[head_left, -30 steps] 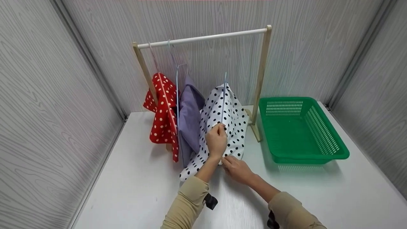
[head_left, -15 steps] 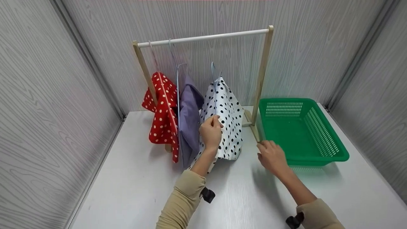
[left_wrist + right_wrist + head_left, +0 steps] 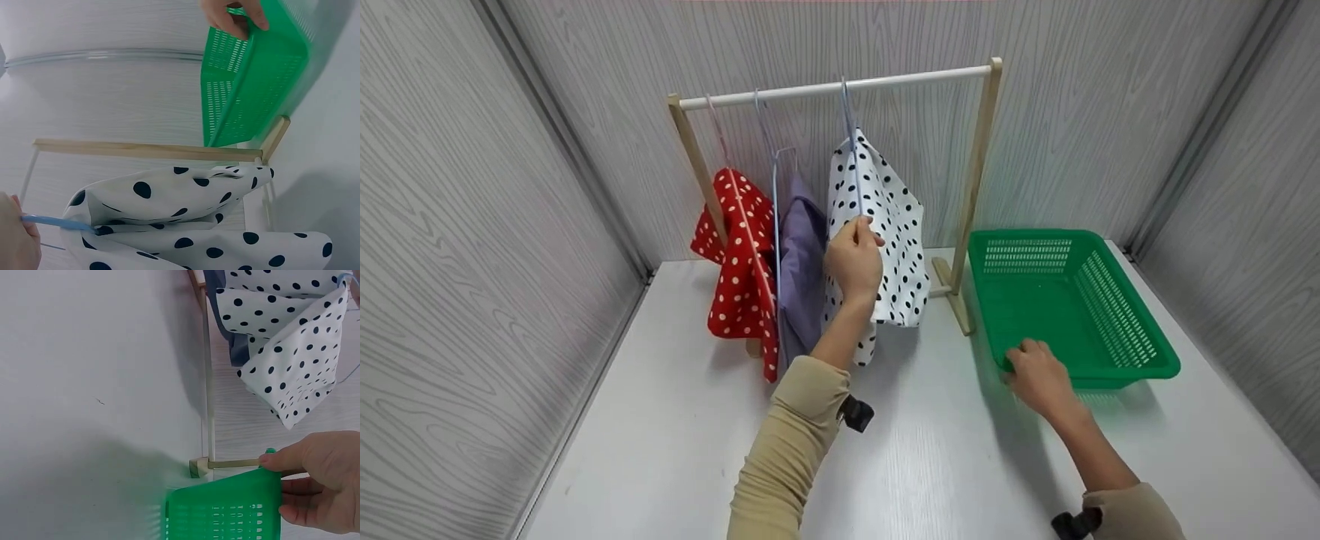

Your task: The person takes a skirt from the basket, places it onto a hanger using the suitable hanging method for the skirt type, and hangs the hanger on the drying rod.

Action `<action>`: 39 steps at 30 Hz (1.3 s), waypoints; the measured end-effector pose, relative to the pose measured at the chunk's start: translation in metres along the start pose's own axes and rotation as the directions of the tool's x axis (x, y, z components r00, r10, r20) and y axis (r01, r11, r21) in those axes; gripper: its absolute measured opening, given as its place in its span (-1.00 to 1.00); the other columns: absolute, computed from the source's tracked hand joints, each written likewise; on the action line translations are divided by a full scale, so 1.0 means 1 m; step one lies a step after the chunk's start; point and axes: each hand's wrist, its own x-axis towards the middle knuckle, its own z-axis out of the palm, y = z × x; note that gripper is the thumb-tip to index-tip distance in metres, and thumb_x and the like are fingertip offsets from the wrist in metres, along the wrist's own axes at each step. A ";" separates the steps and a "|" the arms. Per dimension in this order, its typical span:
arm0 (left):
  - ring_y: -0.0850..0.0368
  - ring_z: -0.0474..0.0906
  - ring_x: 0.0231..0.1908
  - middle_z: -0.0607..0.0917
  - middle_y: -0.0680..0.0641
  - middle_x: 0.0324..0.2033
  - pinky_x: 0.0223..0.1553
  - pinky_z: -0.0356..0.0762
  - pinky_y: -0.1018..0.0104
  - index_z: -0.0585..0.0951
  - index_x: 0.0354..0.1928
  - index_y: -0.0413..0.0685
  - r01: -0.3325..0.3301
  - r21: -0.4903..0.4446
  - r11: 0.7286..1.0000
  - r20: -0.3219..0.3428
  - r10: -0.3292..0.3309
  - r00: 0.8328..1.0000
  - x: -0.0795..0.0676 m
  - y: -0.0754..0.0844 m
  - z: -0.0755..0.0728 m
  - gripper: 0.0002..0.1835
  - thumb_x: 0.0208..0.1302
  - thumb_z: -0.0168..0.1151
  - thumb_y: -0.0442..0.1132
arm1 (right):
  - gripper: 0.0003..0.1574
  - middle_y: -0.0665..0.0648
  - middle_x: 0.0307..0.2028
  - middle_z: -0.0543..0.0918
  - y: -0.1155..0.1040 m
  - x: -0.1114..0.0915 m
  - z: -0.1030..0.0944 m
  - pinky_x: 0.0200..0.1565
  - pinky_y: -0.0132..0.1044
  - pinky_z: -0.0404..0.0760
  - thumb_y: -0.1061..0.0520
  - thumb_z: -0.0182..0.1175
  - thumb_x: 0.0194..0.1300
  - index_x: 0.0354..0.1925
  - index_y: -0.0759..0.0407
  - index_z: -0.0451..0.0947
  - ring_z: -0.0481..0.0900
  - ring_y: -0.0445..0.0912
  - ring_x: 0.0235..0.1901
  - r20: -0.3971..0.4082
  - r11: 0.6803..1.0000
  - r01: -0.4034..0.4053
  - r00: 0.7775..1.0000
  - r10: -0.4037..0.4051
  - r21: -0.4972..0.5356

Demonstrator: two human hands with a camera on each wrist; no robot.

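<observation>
My left hand (image 3: 855, 261) pinches the lower part of a blue hanger (image 3: 59, 223), with a white cloth with black dots (image 3: 891, 217) draped on it. The hanger's hook overlaps the white rail (image 3: 919, 78) of the small clothes rack; whether it bears weight there I cannot tell. My right hand (image 3: 1041, 377) grips the near left corner of the green basket (image 3: 997, 315), thumb on one side of the rim and fingers on the other, as the right wrist view shows. Inside, the basket's visible floor is bare.
On the rail's left hang a red cloth with white dots (image 3: 742, 262) and a purple cloth (image 3: 802, 255), each on a hanger. The rack's wooden right leg (image 3: 979, 172) stands close to the basket. Grey wood-patterned walls enclose the white table (image 3: 660, 450).
My left hand has raised the dotted white cloth on its hanger up and slightly left to the rail. My right hand has let go of that cloth, moved right and taken the basket's rim.
</observation>
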 end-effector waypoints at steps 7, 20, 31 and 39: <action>0.06 0.55 -0.61 0.64 -0.05 -0.68 -0.42 0.49 0.29 0.65 -0.51 -0.23 -0.080 0.125 0.989 -0.003 0.081 0.997 0.027 0.004 0.003 -0.75 0.26 0.03 -0.39 | -0.74 0.25 -0.42 0.46 -0.003 -0.002 0.001 -0.40 -0.01 0.50 0.33 0.36 -0.03 -0.30 0.42 0.59 0.42 0.11 -0.35 -0.002 0.999 0.003 1.000 -0.003 0.035; 0.04 0.46 -0.61 0.58 -0.08 -0.70 -0.48 0.39 0.16 0.38 -0.78 -0.09 0.053 0.204 0.978 -0.052 -0.043 0.998 0.047 -0.011 -0.008 -0.63 0.21 0.01 -0.39 | -0.74 0.25 -0.39 0.47 -0.010 -0.002 0.004 -0.36 -0.02 0.52 0.34 0.36 -0.04 -0.30 0.40 0.60 0.43 0.13 -0.31 -0.023 0.999 0.032 0.999 -0.031 0.036; -0.01 0.32 -0.60 0.39 -0.03 -0.72 -0.46 0.34 0.10 0.23 -0.78 0.02 0.068 0.297 0.952 0.009 -0.074 0.997 0.056 -0.024 -0.021 -0.59 0.23 -0.02 -0.35 | -0.75 0.25 -0.37 0.48 -0.011 -0.004 0.007 -0.34 -0.02 0.52 0.32 0.35 -0.01 -0.28 0.39 0.60 0.44 0.12 -0.29 -0.018 0.999 0.024 1.000 -0.023 0.045; -0.05 0.48 -0.50 0.53 -0.10 -0.60 -0.45 0.40 0.10 0.33 -0.72 -0.03 0.068 0.467 0.882 0.120 -0.140 0.983 0.062 -0.015 -0.026 -0.64 0.27 0.00 -0.26 | -0.75 0.24 -0.40 0.49 -0.006 0.000 0.006 -0.44 0.00 0.52 0.28 0.37 -0.03 -0.32 0.37 0.60 0.46 0.12 -0.33 -0.022 0.999 0.039 0.999 -0.039 0.002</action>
